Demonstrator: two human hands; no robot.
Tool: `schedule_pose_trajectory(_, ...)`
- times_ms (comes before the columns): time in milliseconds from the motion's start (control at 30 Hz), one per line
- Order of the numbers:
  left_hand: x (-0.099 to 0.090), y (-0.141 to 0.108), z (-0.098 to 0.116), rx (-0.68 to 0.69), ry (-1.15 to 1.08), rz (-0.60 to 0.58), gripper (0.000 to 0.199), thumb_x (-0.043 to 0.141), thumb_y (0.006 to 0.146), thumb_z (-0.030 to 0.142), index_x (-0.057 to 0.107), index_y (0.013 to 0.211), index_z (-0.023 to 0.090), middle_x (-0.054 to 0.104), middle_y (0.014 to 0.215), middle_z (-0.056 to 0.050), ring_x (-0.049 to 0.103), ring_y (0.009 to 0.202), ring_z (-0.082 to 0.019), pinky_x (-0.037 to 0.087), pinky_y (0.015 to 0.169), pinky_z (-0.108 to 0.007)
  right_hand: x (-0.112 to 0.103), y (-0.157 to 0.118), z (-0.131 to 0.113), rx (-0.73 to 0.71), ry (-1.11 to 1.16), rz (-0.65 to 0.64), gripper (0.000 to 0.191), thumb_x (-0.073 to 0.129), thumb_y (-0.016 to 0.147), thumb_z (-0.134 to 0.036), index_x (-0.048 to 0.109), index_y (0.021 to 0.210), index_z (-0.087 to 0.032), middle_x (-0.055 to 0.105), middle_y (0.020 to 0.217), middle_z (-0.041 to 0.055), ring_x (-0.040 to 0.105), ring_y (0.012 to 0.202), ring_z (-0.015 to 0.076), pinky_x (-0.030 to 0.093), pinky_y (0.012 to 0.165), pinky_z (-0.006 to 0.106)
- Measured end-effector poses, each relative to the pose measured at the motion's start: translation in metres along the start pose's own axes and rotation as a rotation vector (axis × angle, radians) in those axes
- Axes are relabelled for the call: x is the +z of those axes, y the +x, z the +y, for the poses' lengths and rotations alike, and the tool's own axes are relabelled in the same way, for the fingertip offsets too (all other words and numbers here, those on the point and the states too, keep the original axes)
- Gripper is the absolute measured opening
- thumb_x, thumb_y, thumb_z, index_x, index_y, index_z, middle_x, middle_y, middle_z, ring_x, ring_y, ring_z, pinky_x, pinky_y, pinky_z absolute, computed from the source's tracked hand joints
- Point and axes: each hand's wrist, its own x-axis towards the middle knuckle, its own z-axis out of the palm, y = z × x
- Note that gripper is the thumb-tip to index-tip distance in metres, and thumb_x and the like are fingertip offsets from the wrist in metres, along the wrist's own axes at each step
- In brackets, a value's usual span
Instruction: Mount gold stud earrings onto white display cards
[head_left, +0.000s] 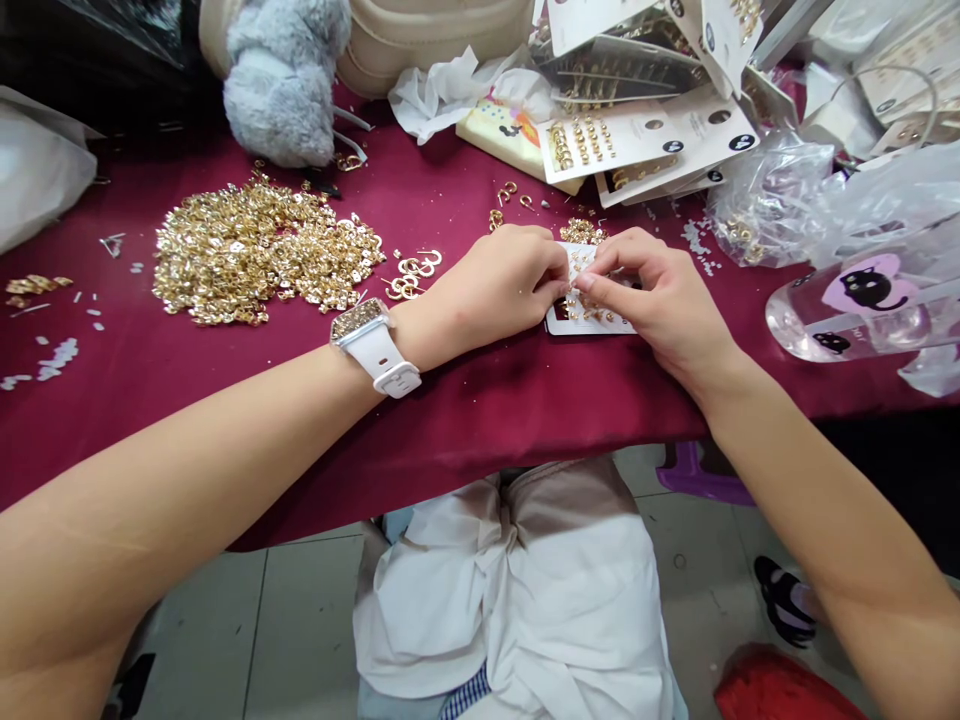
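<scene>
One maroon tablecloth (pixel 480 420), one big heap of gold earrings (pixel 262 255), two hands busy

Your left hand (pixel 495 285) and right hand (pixel 649 300) each pinch fingertips together on the single white earring card (pixel 600 327), right of the heap.

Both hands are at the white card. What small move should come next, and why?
Probably press another piece into the white card with the right hand while the left hand steadies it: both hands meet at the card, gold earrings already sit on it, and a loose gold pile lies nearby.
</scene>
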Motion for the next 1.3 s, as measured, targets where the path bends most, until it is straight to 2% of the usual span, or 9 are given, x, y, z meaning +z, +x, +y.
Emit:
schedule_pose_trajectory(267, -0.0007, 0.0002, 0.001, 0.005, 0.001, -0.01, 0.016, 0.054, 0.086, 0.019, 0.07, 0.086, 0.014, 0.064, 0.079, -0.004, 0.058, 0.076, -0.016, 0.043, 0.071, -0.027, -0.0005, 0.0, -0.0029, 0.004, -0.004, -0.019, 0.033, 0.07, 0.075, -0.053, 0.065, 0.065, -0.022, 0.058, 0.078, 0.002, 0.056, 0.077, 0.0177, 0.046, 0.073, 0.035)
schedule_pose_trajectory(567, -0.0006, 0.0003, 0.0002, 0.03, 0.014, -0.004, 0.019, 0.053, 0.087, 0.02, 0.071, 0.087, 0.013, 0.065, 0.079, -0.005, 0.058, 0.074, -0.014, 0.043, 0.07, -0.025, -0.0013, 0.0003, -0.0034, -0.023, -0.006, -0.03, 0.027, 0.071, 0.077, -0.044, 0.064, 0.064, -0.021, 0.056, 0.077, 0.0021, 0.053, 0.073, 0.016, 0.043, 0.069, 0.033)
schedule_pose_trajectory(867, -0.0003, 0.0009, -0.0005, 0.03, 0.022, -0.004, 0.019, 0.053, 0.086, 0.021, 0.07, 0.085, 0.013, 0.063, 0.077, -0.005, 0.058, 0.073, -0.014, 0.043, 0.07, -0.026, -0.0017, -0.0012, -0.0035, -0.019, -0.057, -0.013, 0.016, 0.071, 0.077, -0.032, 0.066, 0.066, -0.022, 0.057, 0.079, 0.0014, 0.054, 0.082, 0.0179, 0.043, 0.079, 0.036)
schedule_pose_trajectory(1200, 0.0001, 0.0003, -0.0007, 0.039, -0.008, -0.005, 0.019, 0.053, 0.086, 0.019, 0.07, 0.088, 0.012, 0.065, 0.081, -0.006, 0.059, 0.076, -0.015, 0.045, 0.074, -0.027, -0.0013, -0.0027, 0.0006, 0.007, -0.024, 0.043, 0.017, 0.071, 0.077, -0.041, 0.07, 0.077, -0.024, 0.063, 0.085, 0.0015, 0.059, 0.085, 0.0175, 0.047, 0.079, 0.034)
schedule_pose_trajectory(1300, 0.0006, -0.0001, -0.0013, 0.054, -0.006, 0.005, 0.018, 0.053, 0.087, 0.02, 0.07, 0.087, 0.012, 0.064, 0.079, -0.005, 0.059, 0.075, -0.015, 0.045, 0.073, -0.026, -0.0023, -0.0032, -0.0004, -0.007, -0.064, 0.029, 0.016, 0.072, 0.077, -0.04, 0.07, 0.077, -0.024, 0.063, 0.085, 0.0015, 0.059, 0.088, 0.0188, 0.047, 0.084, 0.037)
